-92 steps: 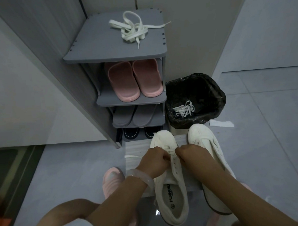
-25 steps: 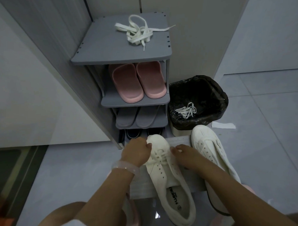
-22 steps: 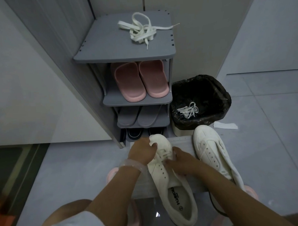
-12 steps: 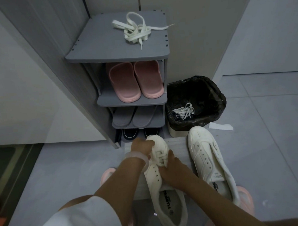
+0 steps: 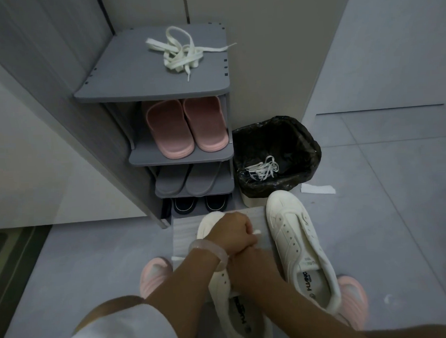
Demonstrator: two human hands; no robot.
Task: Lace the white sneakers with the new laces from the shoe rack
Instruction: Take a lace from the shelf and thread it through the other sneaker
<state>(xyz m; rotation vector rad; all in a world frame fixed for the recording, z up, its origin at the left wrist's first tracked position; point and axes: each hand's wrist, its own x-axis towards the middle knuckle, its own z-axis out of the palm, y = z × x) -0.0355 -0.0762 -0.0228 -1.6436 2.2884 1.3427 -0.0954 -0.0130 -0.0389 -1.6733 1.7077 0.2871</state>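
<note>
Lacing is barely begun — the left hand [image 5: 231, 231] curls round a lace end over the left sneaker [image 5: 228, 290] at lower centre, the right hand [image 5: 248, 264] is mostly hidden beneath it so its grip cannot be told, the right sneaker [image 5: 295, 242] beside it shows bare eyelets, and the new laces [image 5: 182, 54] lie atop the shoe rack [image 5: 127, 78] — upper centre.

Matt grey shoe rack [image 5: 128, 88], flat woven cloth laces [image 5: 181, 55], glossy black plastic bin liner [image 5: 299, 135], smooth white sneakers [image 5: 292, 232].

Dim grey tiled floor [image 5: 394, 188], pale walls [image 5: 264, 66], lined bin [image 5: 302, 140].
</note>
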